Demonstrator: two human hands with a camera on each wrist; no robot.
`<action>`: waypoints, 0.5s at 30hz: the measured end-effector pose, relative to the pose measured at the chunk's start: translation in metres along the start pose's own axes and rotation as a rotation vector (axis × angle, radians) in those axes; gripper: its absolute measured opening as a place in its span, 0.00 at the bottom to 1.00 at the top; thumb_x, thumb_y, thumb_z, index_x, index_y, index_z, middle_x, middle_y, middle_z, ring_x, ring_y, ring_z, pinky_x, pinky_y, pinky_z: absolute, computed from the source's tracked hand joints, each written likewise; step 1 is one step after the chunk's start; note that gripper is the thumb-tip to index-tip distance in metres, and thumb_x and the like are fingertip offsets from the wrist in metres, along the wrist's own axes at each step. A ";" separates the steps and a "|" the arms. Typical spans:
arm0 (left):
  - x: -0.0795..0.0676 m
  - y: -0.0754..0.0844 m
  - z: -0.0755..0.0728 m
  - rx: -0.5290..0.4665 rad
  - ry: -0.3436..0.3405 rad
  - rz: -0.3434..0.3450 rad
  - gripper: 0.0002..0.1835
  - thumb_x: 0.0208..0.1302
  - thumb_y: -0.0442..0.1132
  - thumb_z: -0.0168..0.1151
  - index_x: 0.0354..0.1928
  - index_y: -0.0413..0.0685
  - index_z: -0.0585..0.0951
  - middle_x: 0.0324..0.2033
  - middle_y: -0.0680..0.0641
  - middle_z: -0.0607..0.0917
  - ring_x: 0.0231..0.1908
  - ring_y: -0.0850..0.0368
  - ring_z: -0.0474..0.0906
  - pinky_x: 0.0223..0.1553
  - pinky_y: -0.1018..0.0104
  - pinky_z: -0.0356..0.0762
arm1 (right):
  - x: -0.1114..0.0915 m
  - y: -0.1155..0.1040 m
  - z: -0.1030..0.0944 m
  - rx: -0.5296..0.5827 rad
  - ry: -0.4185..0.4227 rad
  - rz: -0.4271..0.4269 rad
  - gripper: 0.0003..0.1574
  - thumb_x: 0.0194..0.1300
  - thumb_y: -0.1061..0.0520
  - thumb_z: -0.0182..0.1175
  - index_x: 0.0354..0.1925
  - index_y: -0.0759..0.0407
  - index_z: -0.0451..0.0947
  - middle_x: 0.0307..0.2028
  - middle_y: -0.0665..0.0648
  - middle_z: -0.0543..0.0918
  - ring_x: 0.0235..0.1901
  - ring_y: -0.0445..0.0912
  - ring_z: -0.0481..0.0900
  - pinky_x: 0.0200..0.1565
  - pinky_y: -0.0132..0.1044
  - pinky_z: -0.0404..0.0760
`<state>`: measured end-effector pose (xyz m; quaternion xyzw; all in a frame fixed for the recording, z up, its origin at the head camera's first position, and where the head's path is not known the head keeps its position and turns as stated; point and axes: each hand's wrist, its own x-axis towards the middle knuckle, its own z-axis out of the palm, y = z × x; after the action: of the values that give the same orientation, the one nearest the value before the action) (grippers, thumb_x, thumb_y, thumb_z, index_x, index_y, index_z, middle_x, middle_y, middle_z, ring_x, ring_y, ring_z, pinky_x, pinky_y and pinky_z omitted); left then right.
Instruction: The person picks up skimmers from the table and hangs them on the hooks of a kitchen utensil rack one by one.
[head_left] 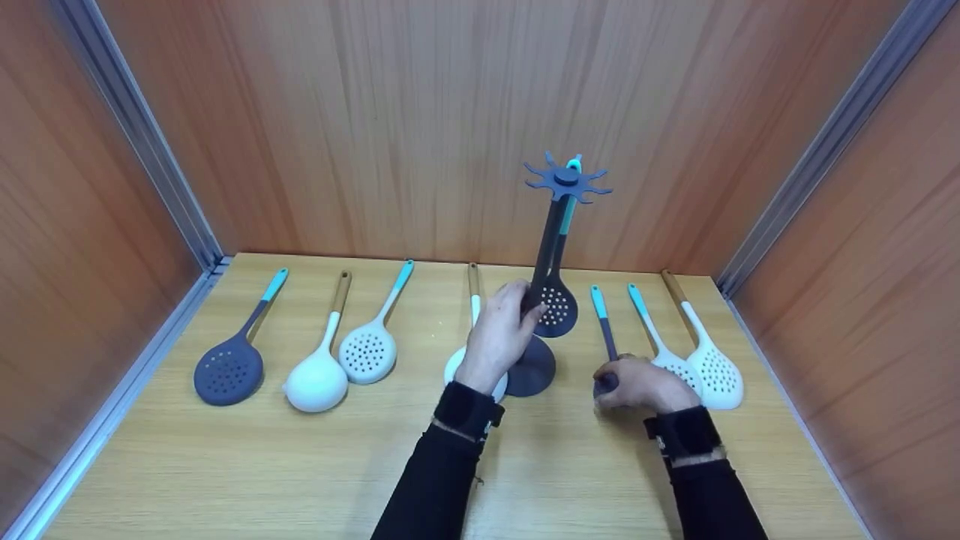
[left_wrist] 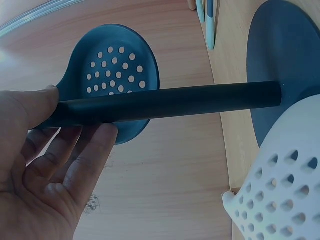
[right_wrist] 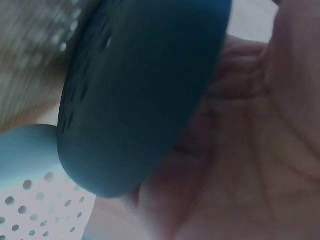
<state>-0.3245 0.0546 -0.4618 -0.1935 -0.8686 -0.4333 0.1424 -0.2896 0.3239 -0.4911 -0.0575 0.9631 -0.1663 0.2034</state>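
My left hand (head_left: 495, 334) grips the dark pole of a utensil stand (head_left: 546, 247), thumb on one side and fingers on the other. The stand has a round base (head_left: 534, 371) and a ring of hooks on top. From a hook hangs a dark skimmer (left_wrist: 112, 65) with a turquoise handle end, close beside the left fingers. My right hand (head_left: 637, 384) holds a dark slotted spoon (head_left: 609, 337) by its head, its turquoise handle end pointing to the back wall. In the right wrist view the spoon's holed head (right_wrist: 135, 100) lies against the palm and fingers, which it partly hides.
Left on the table lie a dark skimmer (head_left: 229, 371), a white ladle (head_left: 317, 382) and a white skimmer (head_left: 367, 352). Another white holed utensil (left_wrist: 280, 200) lies beside the base, partly behind the left hand. Right stand a white skimmer (head_left: 679, 369) and a white slotted turner (head_left: 716, 375). Wooden panels enclose the table.
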 end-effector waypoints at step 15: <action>0.001 0.000 0.002 -0.004 -0.005 -0.017 0.14 0.84 0.43 0.66 0.63 0.45 0.84 0.54 0.46 0.90 0.53 0.53 0.91 0.55 0.59 0.93 | 0.002 -0.003 0.001 0.051 0.100 -0.078 0.07 0.69 0.55 0.65 0.44 0.54 0.80 0.42 0.56 0.79 0.39 0.49 0.76 0.38 0.38 0.73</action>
<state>-0.3259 0.0562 -0.4626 -0.1872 -0.8698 -0.4357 0.1363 -0.2907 0.3207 -0.4922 -0.0816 0.9646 -0.2011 0.1500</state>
